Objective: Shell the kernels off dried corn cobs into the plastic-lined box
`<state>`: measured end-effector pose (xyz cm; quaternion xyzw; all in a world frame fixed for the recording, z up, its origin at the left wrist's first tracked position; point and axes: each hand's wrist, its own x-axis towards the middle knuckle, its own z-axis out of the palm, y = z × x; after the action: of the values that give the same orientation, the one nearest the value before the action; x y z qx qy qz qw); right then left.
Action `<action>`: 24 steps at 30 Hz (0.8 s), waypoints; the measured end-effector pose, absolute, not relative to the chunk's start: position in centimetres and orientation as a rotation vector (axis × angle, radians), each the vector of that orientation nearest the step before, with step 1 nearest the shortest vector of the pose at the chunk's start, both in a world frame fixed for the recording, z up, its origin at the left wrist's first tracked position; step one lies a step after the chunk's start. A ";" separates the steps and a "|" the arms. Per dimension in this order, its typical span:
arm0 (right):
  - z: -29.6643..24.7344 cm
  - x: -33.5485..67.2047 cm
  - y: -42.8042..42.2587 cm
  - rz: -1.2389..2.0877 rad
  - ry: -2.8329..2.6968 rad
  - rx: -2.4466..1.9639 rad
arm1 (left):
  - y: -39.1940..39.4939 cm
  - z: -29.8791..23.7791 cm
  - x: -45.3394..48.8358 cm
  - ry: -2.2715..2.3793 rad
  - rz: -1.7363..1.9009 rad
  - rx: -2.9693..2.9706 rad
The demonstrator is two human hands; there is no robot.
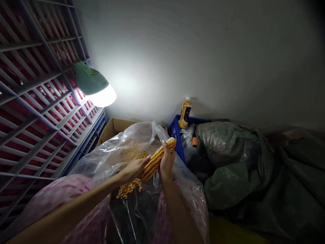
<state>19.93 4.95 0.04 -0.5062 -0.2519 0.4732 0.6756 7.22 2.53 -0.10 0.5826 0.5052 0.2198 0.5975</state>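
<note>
A yellow corn cob [155, 164] with missing rows of kernels is held slantwise between both hands, its pale tip up and to the right. My right hand [167, 161] wraps around its upper part, the thumb near the tip. On the cob's left side, my left hand [136, 168] is closed with its thumb and fingertips pressed against the kernels. Below the cob, loose corn kernels [127, 190] lie in a heap on a clear plastic bag [106, 159]. More kernels show deeper in the bag, behind my left hand.
A cardboard box [116, 124] stands behind the bag. To the right, a blue crate [175, 135] holds a yellow bottle [185, 113] and bagged things. Dark green sacks [236, 183] lie beyond. A lit lamp [95, 86] hangs from stacked slatted crates [38, 91] at left.
</note>
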 end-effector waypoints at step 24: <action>-0.5 19.1 4.1 1.185 -0.580 -1.194 | 2.0 -4.3 9.1 0.906 0.783 0.792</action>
<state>19.12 4.05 -0.55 -0.5211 -0.2532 0.5176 0.6296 9.07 2.00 -4.32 0.3630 0.4150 0.3589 0.7531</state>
